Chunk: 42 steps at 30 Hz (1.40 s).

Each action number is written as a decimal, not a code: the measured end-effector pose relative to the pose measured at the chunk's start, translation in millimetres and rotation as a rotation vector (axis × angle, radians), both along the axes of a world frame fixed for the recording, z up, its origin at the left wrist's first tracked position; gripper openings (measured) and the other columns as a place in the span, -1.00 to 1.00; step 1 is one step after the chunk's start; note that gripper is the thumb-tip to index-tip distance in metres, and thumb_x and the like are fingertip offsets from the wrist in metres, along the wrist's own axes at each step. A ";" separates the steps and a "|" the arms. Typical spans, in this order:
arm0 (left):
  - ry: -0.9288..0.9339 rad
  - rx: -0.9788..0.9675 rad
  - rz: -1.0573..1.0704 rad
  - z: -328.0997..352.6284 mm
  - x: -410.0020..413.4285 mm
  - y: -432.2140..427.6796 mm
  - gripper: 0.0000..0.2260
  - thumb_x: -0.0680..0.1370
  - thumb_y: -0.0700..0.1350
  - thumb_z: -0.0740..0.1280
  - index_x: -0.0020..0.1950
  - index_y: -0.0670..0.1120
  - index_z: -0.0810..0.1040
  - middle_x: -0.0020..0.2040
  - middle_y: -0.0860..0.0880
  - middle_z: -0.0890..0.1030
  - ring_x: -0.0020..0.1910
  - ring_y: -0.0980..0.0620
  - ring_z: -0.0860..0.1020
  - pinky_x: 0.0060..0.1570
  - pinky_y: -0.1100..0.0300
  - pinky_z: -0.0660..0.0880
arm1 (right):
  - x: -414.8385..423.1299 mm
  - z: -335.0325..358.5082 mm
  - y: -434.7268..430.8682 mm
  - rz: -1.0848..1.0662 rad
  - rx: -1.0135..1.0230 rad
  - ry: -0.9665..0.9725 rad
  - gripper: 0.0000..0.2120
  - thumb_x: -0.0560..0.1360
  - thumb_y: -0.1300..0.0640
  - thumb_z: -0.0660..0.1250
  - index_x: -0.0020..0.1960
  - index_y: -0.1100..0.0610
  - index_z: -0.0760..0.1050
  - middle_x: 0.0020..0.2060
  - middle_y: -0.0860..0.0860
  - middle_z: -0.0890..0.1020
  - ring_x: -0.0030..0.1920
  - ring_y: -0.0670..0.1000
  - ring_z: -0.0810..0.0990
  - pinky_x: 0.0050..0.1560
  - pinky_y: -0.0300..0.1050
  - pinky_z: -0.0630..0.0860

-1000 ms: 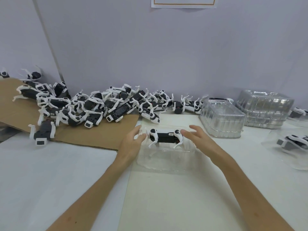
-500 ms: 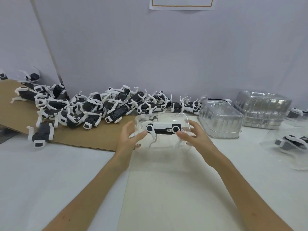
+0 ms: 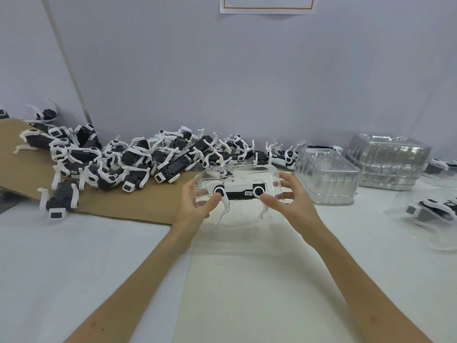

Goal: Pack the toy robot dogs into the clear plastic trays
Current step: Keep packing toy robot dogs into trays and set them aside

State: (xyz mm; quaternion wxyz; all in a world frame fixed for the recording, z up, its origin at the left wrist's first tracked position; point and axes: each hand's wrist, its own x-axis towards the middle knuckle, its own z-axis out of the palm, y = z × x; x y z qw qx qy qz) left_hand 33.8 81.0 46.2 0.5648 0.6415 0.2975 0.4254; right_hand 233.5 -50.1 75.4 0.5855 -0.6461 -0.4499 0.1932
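A clear plastic tray (image 3: 237,174) is held up off the table, tilted toward me, with one black and white toy robot dog (image 3: 238,190) seated inside it, legs pointing down. My left hand (image 3: 195,206) grips the tray's left end, thumb pressed on the front near the dog's shoulder. My right hand (image 3: 288,201) grips the right end, thumb on the front by the other shoulder. A heap of loose toy robot dogs (image 3: 138,159) lies behind on the left.
A brown cardboard sheet (image 3: 128,204) lies under the heap. Two stacks of empty clear trays (image 3: 326,179) (image 3: 388,162) stand at the right. Another tray with a packed dog (image 3: 430,214) lies at the far right. A wall runs behind the white table (image 3: 247,280).
The tray with the dog lay flat on the table under both hands; I have lifted it and tipped its open face toward me.
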 end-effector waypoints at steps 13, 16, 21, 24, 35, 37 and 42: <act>0.099 0.104 -0.036 -2.0 0.9 -2.9 -0.15 0.22 0.08 0.60 0.39 0.30 0.22 0.26 0.09 0.52 0.09 -0.01 0.62 0.03 0.12 0.59 | -1.6 -1.7 0.6 -0.086 0.014 -0.113 -0.43 0.27 -0.25 0.51 0.23 -0.25 0.40 0.12 -0.25 0.52 -0.07 -0.22 0.55 -0.12 -0.32 0.46; 0.117 0.132 0.021 -1.8 0.1 -1.9 -0.18 0.19 0.11 0.61 0.28 0.46 0.21 0.20 0.15 0.51 0.02 0.08 0.60 -0.10 0.29 0.50 | -1.4 -7.0 3.3 -0.078 0.012 -0.164 -0.43 0.38 -0.15 0.52 0.31 -0.16 0.38 0.18 -0.22 0.51 -0.01 -0.26 0.54 -0.07 -0.37 0.45; 0.142 0.195 0.123 -6.0 6.0 -5.5 -0.09 0.22 0.03 0.65 0.45 0.18 0.21 0.17 0.08 0.52 -0.06 0.25 0.60 0.01 0.14 0.57 | -11.5 -15.6 6.8 -0.207 0.017 -0.400 -0.43 0.47 0.08 0.49 0.42 0.08 0.36 0.29 -0.08 0.44 0.23 -0.12 0.44 0.23 -0.23 0.34; 0.174 0.194 0.198 -5.7 5.6 -5.1 -0.11 0.31 -0.02 0.65 0.48 0.07 0.19 0.11 0.09 0.53 -0.11 0.12 0.64 -0.02 0.13 0.55 | -21.2 -12.6 4.6 -0.103 0.202 -0.527 -0.59 0.44 0.30 0.41 0.25 0.05 0.51 0.06 -0.06 0.57 0.02 -0.13 0.55 0.08 -0.28 0.43; 0.246 0.244 0.245 -3.0 4.7 -12.1 -0.13 0.32 0.06 0.63 0.49 0.05 0.20 0.14 0.06 0.55 0.01 -0.01 0.64 0.09 -0.08 0.56 | -44.2 -30.6 8.8 0.041 -0.261 -1.141 -0.42 0.48 0.02 0.29 0.48 -0.20 0.30 0.47 0.00 0.37 0.50 0.06 0.18 0.46 0.03 -0.28; 0.260 0.271 0.227 -4.2 4.8 -13.4 -0.13 0.32 0.07 0.63 0.48 0.08 0.21 0.15 0.07 0.55 -0.02 0.02 0.64 0.08 -0.07 0.57 | -45.7 -32.5 9.0 0.021 -0.282 -1.179 -0.44 0.51 -0.06 0.28 0.49 -0.21 0.27 0.47 0.01 0.36 0.53 0.06 0.13 0.45 0.05 -0.38; 0.278 0.267 0.216 -5.1 3.9 -11.9 -0.09 0.24 0.15 0.62 0.46 0.11 0.19 0.12 0.06 0.53 0.00 -0.04 0.61 0.07 -0.05 0.56 | -44.6 -30.9 11.1 0.063 -0.291 -1.144 -0.51 0.55 -0.08 0.25 0.46 -0.27 0.28 0.32 -0.08 0.47 0.48 -0.01 0.22 0.45 0.02 -0.34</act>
